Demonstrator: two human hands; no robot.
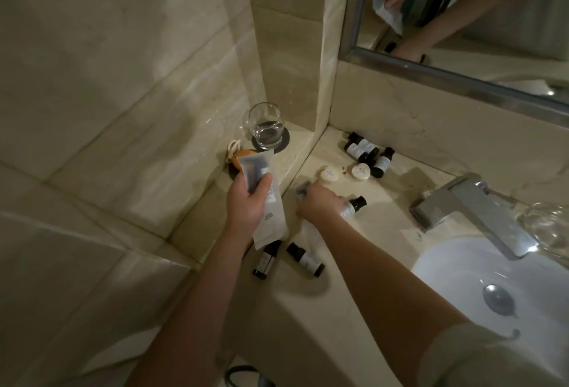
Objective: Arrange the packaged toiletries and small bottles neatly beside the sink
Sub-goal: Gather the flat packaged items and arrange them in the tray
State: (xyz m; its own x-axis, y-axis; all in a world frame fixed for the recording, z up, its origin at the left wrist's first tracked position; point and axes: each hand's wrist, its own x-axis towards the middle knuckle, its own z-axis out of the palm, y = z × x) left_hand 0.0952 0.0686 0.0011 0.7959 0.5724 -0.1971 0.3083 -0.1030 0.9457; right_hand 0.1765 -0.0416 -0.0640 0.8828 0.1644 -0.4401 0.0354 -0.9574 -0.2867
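Note:
My left hand (248, 205) holds a stack of flat white toiletry packets (265, 198) upright above the beige counter (397, 195). My right hand (318, 202) rests low on the counter with its fingers on a small grey packet (303, 188). A dark bottle (354, 205) lies right beside that hand. Two dark bottles (304, 259) lie on their sides near the front edge. Three more dark bottles (363, 149) lie near the back wall. Two round white soaps (329, 173) sit in front of them.
A glass of water (266, 126) stands on a dark coaster on the raised ledge, with an orange object (238, 160) beside it. The chrome tap (471, 205) and white basin (505, 266) are at the right. A mirror (462, 17) hangs above.

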